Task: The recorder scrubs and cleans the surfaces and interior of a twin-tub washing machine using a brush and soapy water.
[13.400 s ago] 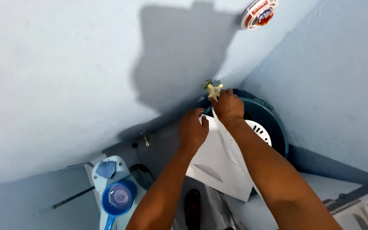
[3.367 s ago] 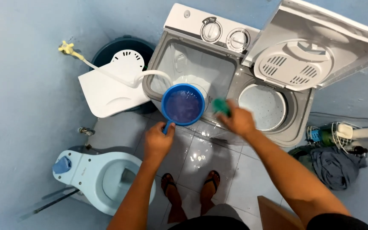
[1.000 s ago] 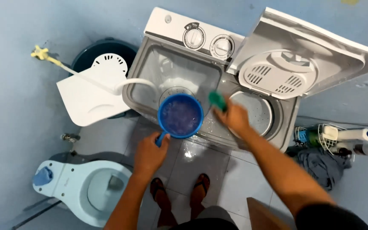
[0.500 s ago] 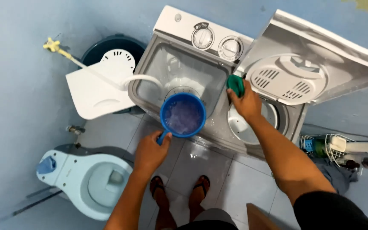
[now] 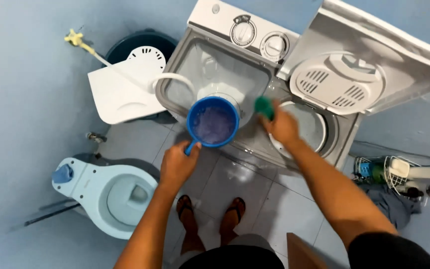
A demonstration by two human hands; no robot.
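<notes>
Left hand [image 5: 176, 164] at frame centre wrapped around handle of blue dipper [image 5: 213, 122], held over wash tub of twin-tub washing machine [image 5: 255, 37], right hand [image 5: 282, 127] clutching green scrubber [image 5: 264, 107] on tub divider, pale blue toilet [image 5: 108, 194] lower left.

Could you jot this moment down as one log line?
left hand: holds round blue plastic dipper | right hand: presses green sponge on white twin-tub washing machine | lid: open

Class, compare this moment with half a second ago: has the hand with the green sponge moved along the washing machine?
Yes. The right hand with the green sponge has pulled back from the raised lid toward the machine's front edge, near the blue dipper.
</notes>
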